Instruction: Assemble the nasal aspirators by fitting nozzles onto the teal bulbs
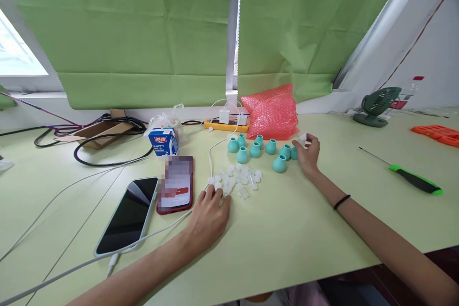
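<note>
My left hand (209, 213) rests on the pale green table (287, 229), its fingertips curled onto the near edge of a pile of several small clear plastic pieces (238, 178). My right hand (308, 153) is closed in a pinch on a small white piece (303, 137), held beside a group of several teal rubber cups (256, 149). The nearest teal cup (279, 164) stands just left of that hand. A black band circles my right wrist.
Two phones lie at the left: a dark one (129, 213) on a white cable and a red one (176, 184). Behind are a milk carton (163, 141), pink bubble wrap (272, 112), a power strip (225, 124), cables, and a cardboard box. A green-handled screwdriver (412, 179), fan (378, 105), orange tray (437, 134) sit right.
</note>
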Demonstrator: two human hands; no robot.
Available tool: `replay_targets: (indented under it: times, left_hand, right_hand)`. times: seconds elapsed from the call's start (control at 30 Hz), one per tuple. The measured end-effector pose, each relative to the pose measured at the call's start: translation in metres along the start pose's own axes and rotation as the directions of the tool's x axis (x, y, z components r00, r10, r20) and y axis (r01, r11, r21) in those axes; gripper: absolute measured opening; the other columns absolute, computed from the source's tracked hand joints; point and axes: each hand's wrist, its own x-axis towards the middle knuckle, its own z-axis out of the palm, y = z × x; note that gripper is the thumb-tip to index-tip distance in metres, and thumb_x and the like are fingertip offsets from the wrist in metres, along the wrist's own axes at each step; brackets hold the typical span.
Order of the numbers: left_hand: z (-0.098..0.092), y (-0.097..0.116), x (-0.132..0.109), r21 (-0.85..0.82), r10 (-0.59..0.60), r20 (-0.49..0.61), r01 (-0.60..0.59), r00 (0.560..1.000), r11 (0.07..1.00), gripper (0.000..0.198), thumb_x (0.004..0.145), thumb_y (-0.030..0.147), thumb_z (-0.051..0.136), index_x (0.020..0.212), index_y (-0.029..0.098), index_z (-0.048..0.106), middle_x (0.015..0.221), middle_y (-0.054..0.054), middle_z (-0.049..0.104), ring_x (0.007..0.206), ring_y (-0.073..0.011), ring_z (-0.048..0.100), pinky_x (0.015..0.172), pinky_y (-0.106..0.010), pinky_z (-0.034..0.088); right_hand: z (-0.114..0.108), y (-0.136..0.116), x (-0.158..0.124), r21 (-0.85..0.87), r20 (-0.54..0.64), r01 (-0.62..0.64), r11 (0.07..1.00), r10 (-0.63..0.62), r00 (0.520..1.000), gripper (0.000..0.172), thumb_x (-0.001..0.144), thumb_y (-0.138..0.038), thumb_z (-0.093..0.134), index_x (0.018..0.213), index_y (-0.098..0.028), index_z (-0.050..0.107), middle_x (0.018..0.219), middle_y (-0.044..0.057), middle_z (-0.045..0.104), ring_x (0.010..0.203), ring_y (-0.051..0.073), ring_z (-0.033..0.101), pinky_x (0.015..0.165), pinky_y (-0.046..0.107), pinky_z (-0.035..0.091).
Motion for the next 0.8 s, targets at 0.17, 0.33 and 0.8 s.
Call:
replay_targets:
  times: [0.17, 0.33, 0.8]
  left_hand:
    - [-0.002, 0.000, 0.001, -0.021, -0.004, 0.026, 0.005, 1.000, 1.000, 0.020, 0.080, 0.017, 0.037, 0.092, 0.015, 0.053, 0.086, -0.010, 0.053, 0.083, -0.0248, 0.045, 0.066, -0.037, 0.042]
    - [-0.002, 0.000, 0.000, -0.066, 0.017, 0.034, -0.015, 0.999, 0.998, 0.018, 0.080, 0.014, 0.037, 0.087, 0.015, 0.053, 0.085, -0.009, 0.054, 0.085, -0.0238, 0.046, 0.067, -0.036, 0.043]
    - [0.018, -0.011, 0.002, -0.379, 0.041, -0.174, -0.105, 0.984, 0.919, 0.020, 0.078, 0.009, 0.042, 0.083, 0.015, 0.060, 0.078, -0.006, 0.063, 0.078, -0.0183, 0.051, 0.067, -0.030, 0.046]
  right_hand:
    - [-0.009, -0.028, -0.008, -0.108, -0.117, 0.156, 0.982, -0.169, 0.979, 0.055, 0.062, -0.030, 0.056, 0.111, -0.022, 0.033, 0.112, 0.007, 0.037, 0.099, 0.025, 0.035, 0.081, 0.045, 0.030]
    - [-0.019, -0.067, -0.039, -0.001, -0.095, 0.583, 0.813, -0.580, 0.809, 0.046, 0.069, -0.027, 0.052, 0.110, -0.020, 0.031, 0.111, 0.010, 0.035, 0.105, 0.026, 0.035, 0.083, 0.046, 0.032]
    - [-0.025, -0.106, -0.116, 0.325, 0.788, 0.782, 0.532, -0.609, 0.087, 0.033, 0.078, -0.031, 0.047, 0.107, -0.017, 0.049, 0.087, 0.009, 0.053, 0.085, 0.022, 0.044, 0.072, 0.036, 0.041]
